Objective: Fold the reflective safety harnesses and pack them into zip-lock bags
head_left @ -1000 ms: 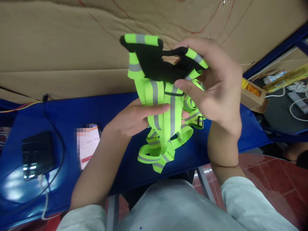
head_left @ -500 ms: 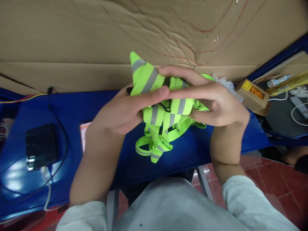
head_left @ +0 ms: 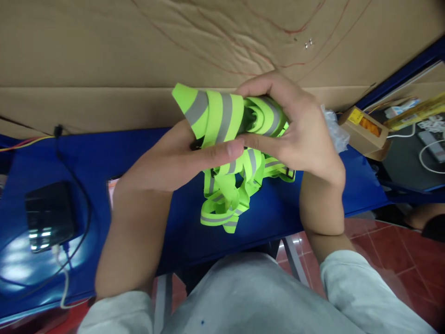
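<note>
A bundle of neon-yellow reflective straps (head_left: 222,116) with grey stripes is held up between both hands above the blue table. My left hand (head_left: 194,153) grips the bundle from the left, its thumb lying across the front and its other fingers hidden behind. From the right, my right hand (head_left: 295,125) is closed round the rolled part, with its thumb tip meeting the left thumb. Loose loops of the same strap hang below the hands toward the table. A small black buckle (head_left: 290,173) shows at the lower right of the straps.
On the blue table (head_left: 271,208), a black box (head_left: 50,215) with cables lies to the left. A phone (head_left: 111,190) is partly hidden by my left forearm. To the right are a clear plastic bag (head_left: 335,130) and a cardboard box (head_left: 363,132). Cardboard (head_left: 104,60) lines the back.
My right hand has shifted its hold and its fingers now curl round the straps. The bundle has turned, showing a rolled end, and its pointed end has moved left.
</note>
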Action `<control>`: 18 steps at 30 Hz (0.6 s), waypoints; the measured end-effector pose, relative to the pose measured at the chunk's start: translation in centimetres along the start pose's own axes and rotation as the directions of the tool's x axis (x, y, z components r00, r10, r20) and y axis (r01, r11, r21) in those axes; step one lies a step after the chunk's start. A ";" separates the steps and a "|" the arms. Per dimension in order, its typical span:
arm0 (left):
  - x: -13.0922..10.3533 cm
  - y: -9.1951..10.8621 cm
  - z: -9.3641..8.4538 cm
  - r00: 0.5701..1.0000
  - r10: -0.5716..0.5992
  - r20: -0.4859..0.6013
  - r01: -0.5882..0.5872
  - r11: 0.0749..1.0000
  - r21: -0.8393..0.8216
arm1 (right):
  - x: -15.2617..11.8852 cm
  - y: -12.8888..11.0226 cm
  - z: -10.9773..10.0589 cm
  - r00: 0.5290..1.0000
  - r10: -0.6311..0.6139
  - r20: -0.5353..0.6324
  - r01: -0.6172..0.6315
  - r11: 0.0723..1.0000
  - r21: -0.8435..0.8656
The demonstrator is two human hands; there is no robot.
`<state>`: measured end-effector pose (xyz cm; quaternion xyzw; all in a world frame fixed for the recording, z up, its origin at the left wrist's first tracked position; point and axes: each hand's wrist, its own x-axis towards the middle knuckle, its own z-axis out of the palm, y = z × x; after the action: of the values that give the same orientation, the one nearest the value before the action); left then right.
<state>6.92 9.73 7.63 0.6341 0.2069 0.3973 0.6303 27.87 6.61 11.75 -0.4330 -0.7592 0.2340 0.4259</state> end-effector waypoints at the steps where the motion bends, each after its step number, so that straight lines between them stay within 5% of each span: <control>1: 0.1 -0.2 0.0 1.000 -0.003 -0.021 0.002 0.999 -0.050 | 0.1 0.1 0.0 1.000 0.006 0.006 -0.006 0.999 0.033; 5: 0.4 -0.7 0.0 0.996 -0.015 -0.092 0.006 0.995 -0.099 | 0.5 0.7 -0.1 0.998 0.045 0.051 -0.052 0.989 0.140; 10: 0.6 -0.3 0.0 0.998 -0.010 -0.070 0.003 0.994 -0.106 | 0.6 1.7 -1.0 0.962 -0.009 0.273 -0.082 0.944 0.319; 15: 0.9 -0.9 0.5 0.992 -0.006 -0.123 -0.014 0.988 -0.157 | 0.5 1.3 -0.1 0.999 -0.025 0.039 0.017 0.983 0.180; 18: 0.6 -1.0 0.1 0.990 -0.022 -0.142 0.013 0.998 -0.066 | 0.5 0.9 0.9 0.997 -0.070 0.039 0.065 0.990 0.125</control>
<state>7.63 10.23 6.87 0.5814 0.2437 0.4426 0.6377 27.41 7.53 10.88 -0.3746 -0.7664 0.2754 0.4433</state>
